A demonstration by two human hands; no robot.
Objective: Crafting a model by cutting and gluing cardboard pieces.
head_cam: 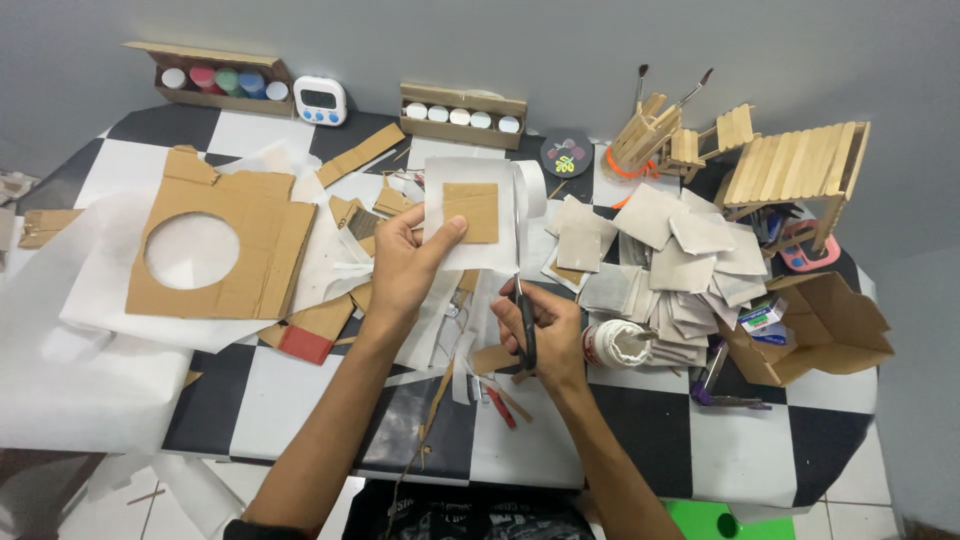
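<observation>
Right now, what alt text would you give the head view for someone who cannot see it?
A left hand holds a white paper sheet with a cardboard square on it, while the right hand cuts the sheet with scissors. Around them, a checkered table is strewn with cardboard scraps and paper squares.

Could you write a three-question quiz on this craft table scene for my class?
1. True or false: the left hand holds a white paper sheet with a brown cardboard square on it.
2. The right hand holds: A a paintbrush, B scissors, C a glue stick.
3. What shape is the hole in the big cardboard piece lying left of the hands?

Key: 1 true; 2 B; 3 round.
</observation>
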